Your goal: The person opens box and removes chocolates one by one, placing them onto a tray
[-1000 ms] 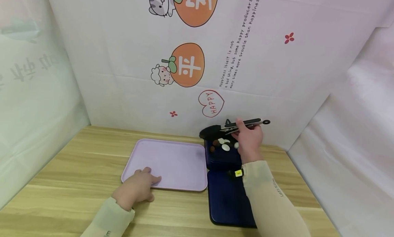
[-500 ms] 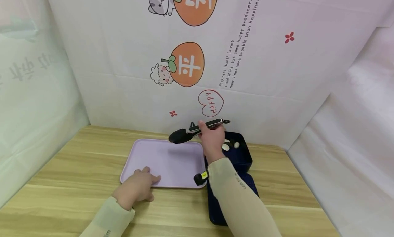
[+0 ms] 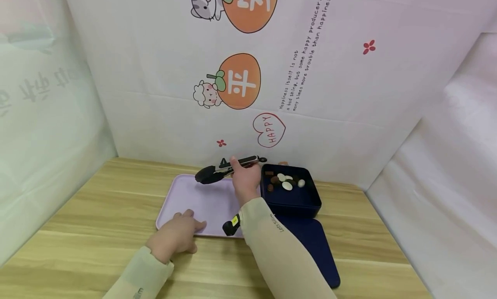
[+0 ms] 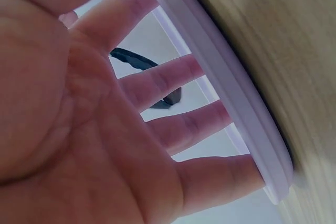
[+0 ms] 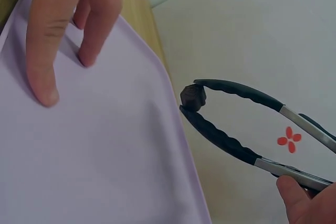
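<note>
My right hand [image 3: 247, 180] grips a pair of black-tipped metal tongs [image 3: 210, 174] by the handles, above the far part of a lilac tray [image 3: 213, 221]. In the right wrist view, the tips of the tongs pinch a small dark, chunky lump [image 5: 193, 97]. My left hand [image 3: 175, 235] rests at the tray's near left, its fingers fairly straight across the rim. From the right wrist, its fingertips [image 5: 50, 95] show on the tray's surface. To the right of the tray, a dark blue box [image 3: 295, 208] holds white oval pieces [image 3: 287, 186] and several brown ones [image 3: 270, 187].
A flat dark blue panel [image 3: 316, 251] lies in front of the box, partly behind my right sleeve. The wooden table [image 3: 85, 221] meets a printed white cloth wall [image 3: 155, 126] at the back. White cloth also hangs on both sides.
My right hand has carried the tongs left from over the blue box to over the tray, uncovering the box's contents. The left hand has stayed at the tray's rim.
</note>
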Demonstrator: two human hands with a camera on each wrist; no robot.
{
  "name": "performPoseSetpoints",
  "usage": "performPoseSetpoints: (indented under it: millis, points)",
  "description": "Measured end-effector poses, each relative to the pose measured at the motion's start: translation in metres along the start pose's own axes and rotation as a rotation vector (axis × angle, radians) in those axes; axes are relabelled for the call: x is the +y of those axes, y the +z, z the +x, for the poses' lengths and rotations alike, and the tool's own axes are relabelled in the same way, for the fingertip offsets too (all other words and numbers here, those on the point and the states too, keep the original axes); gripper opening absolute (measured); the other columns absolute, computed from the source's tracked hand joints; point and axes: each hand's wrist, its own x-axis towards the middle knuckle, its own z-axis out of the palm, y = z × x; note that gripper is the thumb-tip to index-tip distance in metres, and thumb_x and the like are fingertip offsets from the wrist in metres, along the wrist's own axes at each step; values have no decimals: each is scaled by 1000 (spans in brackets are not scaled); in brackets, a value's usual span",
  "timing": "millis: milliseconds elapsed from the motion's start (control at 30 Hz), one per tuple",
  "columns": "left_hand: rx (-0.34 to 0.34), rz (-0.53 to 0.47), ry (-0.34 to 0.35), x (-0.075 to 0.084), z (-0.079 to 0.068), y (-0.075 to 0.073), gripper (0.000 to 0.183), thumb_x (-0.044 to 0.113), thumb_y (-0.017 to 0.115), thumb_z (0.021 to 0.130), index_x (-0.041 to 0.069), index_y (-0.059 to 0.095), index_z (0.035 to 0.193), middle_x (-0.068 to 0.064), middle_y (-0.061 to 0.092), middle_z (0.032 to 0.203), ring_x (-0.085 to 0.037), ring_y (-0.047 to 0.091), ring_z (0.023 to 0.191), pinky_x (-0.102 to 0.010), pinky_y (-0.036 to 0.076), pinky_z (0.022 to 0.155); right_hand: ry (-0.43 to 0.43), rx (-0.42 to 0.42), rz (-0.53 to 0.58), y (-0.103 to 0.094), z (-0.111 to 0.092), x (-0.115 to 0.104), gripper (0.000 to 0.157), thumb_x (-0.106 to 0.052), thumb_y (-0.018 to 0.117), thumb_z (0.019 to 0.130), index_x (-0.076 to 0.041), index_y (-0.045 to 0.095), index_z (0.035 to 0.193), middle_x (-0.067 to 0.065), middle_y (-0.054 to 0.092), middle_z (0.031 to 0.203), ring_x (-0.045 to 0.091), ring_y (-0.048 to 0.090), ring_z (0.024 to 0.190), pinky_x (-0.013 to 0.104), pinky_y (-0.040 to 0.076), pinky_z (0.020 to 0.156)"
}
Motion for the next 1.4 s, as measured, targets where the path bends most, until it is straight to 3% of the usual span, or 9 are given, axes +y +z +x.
performPoseSetpoints:
  millis: [200,433,633,900,1200,1400]
  points:
    - [-1,4,-1,0,-1,-1,71,14,91,63,16,69,130,-30,42,145,-56,42,123,-70,39,96,1,2,-27,20,-5,10,51,-34,83,84,-13,56,121,0,66,103,18,66,86,33,56,74]
    - [22,5,25,0,-1,-1,67,13,91,64,15,70,128,-27,47,141,-52,47,118,-64,45,93,-10,-5,-45,37,-11,14,53,-34,84,82,-12,56,121,-1,66,106,17,64,96,34,53,85]
    - [22,2,35,1,1,-2,66,13,91,65,15,70,128,-27,47,141,-53,46,120,-64,45,94,17,-19,-37,43,-11,19,62,-39,85,80,-11,54,125,0,65,109,16,63,98,35,52,87]
    - [28,-3,14,0,-3,-3,67,13,92,63,16,71,127,-25,49,139,-49,49,116,-62,47,91,4,-45,-45,45,-17,20,62,-38,86,78,-11,55,125,0,65,109,15,63,99,34,51,89]
    - [21,-5,6,0,-2,-2,65,15,92,65,17,72,126,-24,48,140,-49,48,117,-62,47,92,15,-56,-78,46,-20,18,50,-30,85,81,-12,58,118,0,67,99,16,65,87,33,56,75]
    - [36,0,9,-1,-1,-2,63,15,93,64,16,73,123,-23,50,137,-47,50,115,-60,49,90,30,-75,-61,49,-23,22,50,-27,84,83,-9,57,120,1,68,93,16,67,78,32,56,69]
